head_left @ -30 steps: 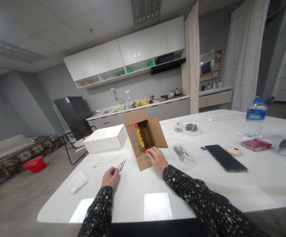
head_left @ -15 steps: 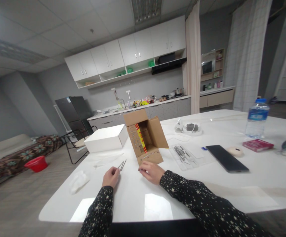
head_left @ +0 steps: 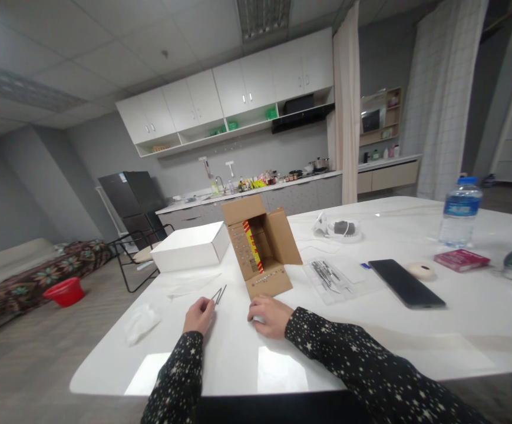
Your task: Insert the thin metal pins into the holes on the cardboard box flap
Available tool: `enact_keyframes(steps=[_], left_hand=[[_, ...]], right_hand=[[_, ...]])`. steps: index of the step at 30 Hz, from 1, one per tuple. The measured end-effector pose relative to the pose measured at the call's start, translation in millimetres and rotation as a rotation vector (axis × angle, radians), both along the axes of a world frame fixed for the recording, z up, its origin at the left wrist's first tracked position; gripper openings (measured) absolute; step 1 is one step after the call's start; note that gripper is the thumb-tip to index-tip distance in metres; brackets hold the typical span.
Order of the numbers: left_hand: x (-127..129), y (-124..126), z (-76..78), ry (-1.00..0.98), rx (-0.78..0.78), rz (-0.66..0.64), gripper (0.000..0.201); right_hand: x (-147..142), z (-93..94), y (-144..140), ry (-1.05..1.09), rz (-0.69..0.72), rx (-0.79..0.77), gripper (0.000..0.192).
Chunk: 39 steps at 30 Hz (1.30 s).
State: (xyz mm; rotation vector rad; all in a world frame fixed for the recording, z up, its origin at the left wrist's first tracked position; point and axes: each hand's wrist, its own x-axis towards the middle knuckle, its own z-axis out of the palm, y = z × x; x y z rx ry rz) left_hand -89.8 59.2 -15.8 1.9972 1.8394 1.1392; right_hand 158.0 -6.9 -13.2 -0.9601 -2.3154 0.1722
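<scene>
At the left of centre my left hand (head_left: 199,316) is closed on thin metal tweezers (head_left: 219,294), whose two tips point up and away from me. My right hand (head_left: 270,316) rests on the table in front of an open cardboard box (head_left: 233,235). Its fingers are curled together, and whatever they may pinch is too small or hidden to make out. Small shiny bits dot the box's left side and its lower front flap (head_left: 268,285). A yellow and red label (head_left: 253,247) runs along the opening. To the right lies a clear tray (head_left: 326,280) of slim metal tools.
Behind the left hand stands a white box (head_left: 189,247). Crumpled white tissue (head_left: 142,323) lies at the left. On the right are a black phone (head_left: 406,284), a pink box (head_left: 461,259), a water bottle (head_left: 461,212) and a white coiled cable (head_left: 344,229).
My right hand has shifted slightly toward me, down from the box's front flap, with its fingers more curled. My left hand and the tweezers stay nearly still.
</scene>
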Motion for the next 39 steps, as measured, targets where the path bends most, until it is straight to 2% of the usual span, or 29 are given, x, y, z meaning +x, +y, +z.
enact_keyframes(steps=[22, 39], left_hand=[[-0.4, 1.1, -1.4, -0.012, -0.013, 0.001, 0.033], [0.0, -0.2, -0.8, -0.019, -0.018, -0.008, 0.032]], right_hand=[[1.9, 6.4, -4.8, -0.065, -0.117, -0.042, 0.016], [1.2, 5.0, -2.1, -0.046, -0.063, -0.022, 0.013]])
